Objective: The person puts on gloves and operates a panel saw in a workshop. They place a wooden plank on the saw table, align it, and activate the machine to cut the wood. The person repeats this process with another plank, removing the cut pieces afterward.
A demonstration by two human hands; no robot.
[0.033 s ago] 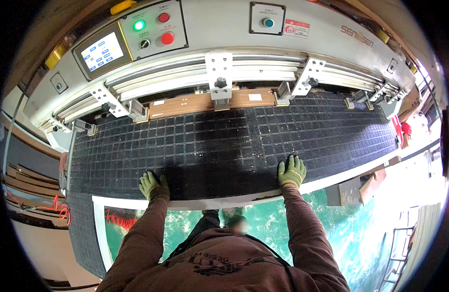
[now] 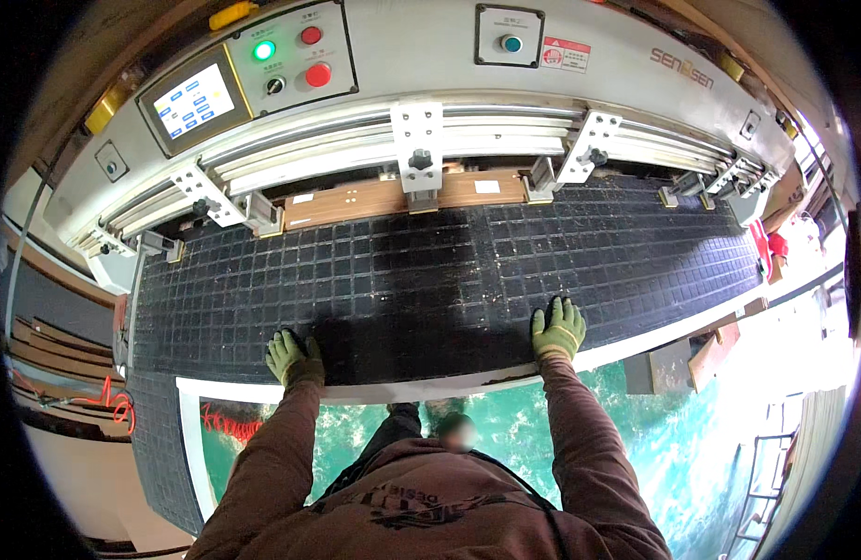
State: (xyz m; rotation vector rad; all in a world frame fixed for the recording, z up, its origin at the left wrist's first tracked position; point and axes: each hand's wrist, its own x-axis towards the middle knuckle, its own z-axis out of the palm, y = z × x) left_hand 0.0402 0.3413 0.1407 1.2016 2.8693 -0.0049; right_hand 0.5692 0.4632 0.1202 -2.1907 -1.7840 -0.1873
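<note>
Head view: your left hand (image 2: 291,357) and right hand (image 2: 558,331) rest uncurled on the tabletop (image 2: 356,271) by its near edge, a board (image 2: 374,203) toward the far.

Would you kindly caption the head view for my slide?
Gloved left hand and right hand rest on the black table, board beyond.

panel (image 2: 346,203) along the far edge of the table (image 2: 262,289), touchscreen (image 2: 193,101) beyond, left of the middle clamp (image 2: 418,140)

The green-gloved left hand (image 2: 290,357) and right hand (image 2: 558,329) rest, well apart, on the black table (image 2: 580,243) near its front edge. A brown board (image 2: 346,203) lies by the back edge, among metal clamps (image 2: 418,140).
</note>
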